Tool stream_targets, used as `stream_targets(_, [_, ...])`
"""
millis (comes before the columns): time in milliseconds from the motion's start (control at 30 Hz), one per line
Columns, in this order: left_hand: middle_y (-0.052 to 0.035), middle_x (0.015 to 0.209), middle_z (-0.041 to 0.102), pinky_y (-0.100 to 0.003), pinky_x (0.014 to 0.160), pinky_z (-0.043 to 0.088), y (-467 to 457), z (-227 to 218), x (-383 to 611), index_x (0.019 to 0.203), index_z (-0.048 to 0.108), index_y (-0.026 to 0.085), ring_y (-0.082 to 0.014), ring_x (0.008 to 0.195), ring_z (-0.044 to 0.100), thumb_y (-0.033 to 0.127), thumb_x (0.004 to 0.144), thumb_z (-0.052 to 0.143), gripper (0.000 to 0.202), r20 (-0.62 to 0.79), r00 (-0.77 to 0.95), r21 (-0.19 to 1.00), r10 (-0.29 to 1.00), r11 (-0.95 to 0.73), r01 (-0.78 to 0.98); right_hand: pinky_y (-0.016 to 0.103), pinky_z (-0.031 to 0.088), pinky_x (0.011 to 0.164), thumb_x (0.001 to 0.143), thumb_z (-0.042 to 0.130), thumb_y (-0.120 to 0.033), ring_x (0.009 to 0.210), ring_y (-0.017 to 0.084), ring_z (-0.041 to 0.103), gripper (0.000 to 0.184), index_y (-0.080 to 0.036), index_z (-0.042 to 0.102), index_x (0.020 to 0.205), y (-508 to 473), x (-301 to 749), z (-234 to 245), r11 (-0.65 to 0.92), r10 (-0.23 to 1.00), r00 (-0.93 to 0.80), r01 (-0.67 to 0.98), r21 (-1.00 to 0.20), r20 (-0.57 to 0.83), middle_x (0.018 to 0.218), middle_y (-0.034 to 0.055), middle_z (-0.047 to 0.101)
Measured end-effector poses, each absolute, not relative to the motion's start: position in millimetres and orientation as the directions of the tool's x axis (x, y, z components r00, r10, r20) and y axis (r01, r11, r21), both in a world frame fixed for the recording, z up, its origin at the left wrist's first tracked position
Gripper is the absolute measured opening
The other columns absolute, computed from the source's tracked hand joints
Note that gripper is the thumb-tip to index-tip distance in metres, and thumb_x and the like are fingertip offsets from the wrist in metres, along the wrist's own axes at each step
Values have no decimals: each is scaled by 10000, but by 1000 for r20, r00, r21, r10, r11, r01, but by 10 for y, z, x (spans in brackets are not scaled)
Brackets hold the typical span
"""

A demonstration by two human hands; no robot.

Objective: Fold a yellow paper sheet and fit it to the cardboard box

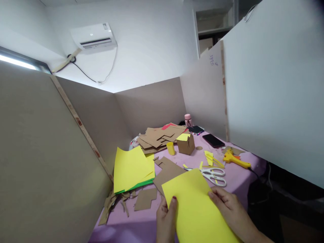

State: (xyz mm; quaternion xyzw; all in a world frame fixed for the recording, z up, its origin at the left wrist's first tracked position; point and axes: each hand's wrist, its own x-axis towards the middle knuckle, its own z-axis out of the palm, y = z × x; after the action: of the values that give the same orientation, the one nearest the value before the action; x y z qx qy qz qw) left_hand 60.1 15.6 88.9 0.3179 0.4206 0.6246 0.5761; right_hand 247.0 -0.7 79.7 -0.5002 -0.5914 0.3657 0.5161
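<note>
A yellow sheet of paper point(196, 206) is held up between my two hands, close to me and above the table. My left hand point(165, 217) pinches its left edge, thumb on top. On the opposite edge, my right hand point(229, 209) grips it with the thumb over the front. The sheet bends slightly, and its lower end runs out of view. Just beyond it lie white-handled scissors point(214, 175), partly covered by the sheet. Yellow paper scraps point(209, 158) are scattered around the scissors. A flat piece of brown cardboard point(168, 173) extends under the sheet's far left corner.
Yellow and green sheets point(133, 168) are stacked at left, near torn cardboard strips point(110, 206). Farther back are a cardboard pile point(159, 136), a small cardboard box point(186, 145), a yellow paper roll point(170, 148) and a pink bottle point(188, 120). A yellow glue gun point(236, 159) and phone point(213, 140) lie right.
</note>
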Motion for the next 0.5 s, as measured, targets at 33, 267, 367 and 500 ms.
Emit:
stream_targets(33, [-66,743,758,-325,651,539,166,901,608,841,659,171,-241,712,708,410,583,795,378,-107,-123,887,987,39,-461,230,358,500,882,421,-486,565,152,461,353,-210,535,694,-9,2460,774,238,968,24,216,-947,248,601,-34,512])
stream_targets(267, [-48,714,745,-301,630,523,163,1034,703,871,670,170,-228,699,694,484,606,755,419,-170,-171,889,970,76,-451,229,344,482,859,469,-519,525,135,449,367,-201,535,691,34,2460,633,174,984,33,98,-980,178,567,-49,503])
stream_targets(367, [-52,720,738,-282,619,501,112,1094,707,841,675,157,-216,692,674,550,647,697,439,-92,-85,919,992,52,-390,239,396,503,838,515,-524,543,152,523,345,-198,574,742,75,2502,610,109,994,13,-108,-988,109,606,-37,589])
stream_targets(500, [-34,700,705,-252,579,445,103,1111,653,833,659,157,-188,646,627,590,715,606,452,-34,-58,975,998,20,-223,294,471,566,847,500,-517,633,210,614,338,-197,610,867,139,2580,559,112,993,-23,-113,-987,115,696,7,667])
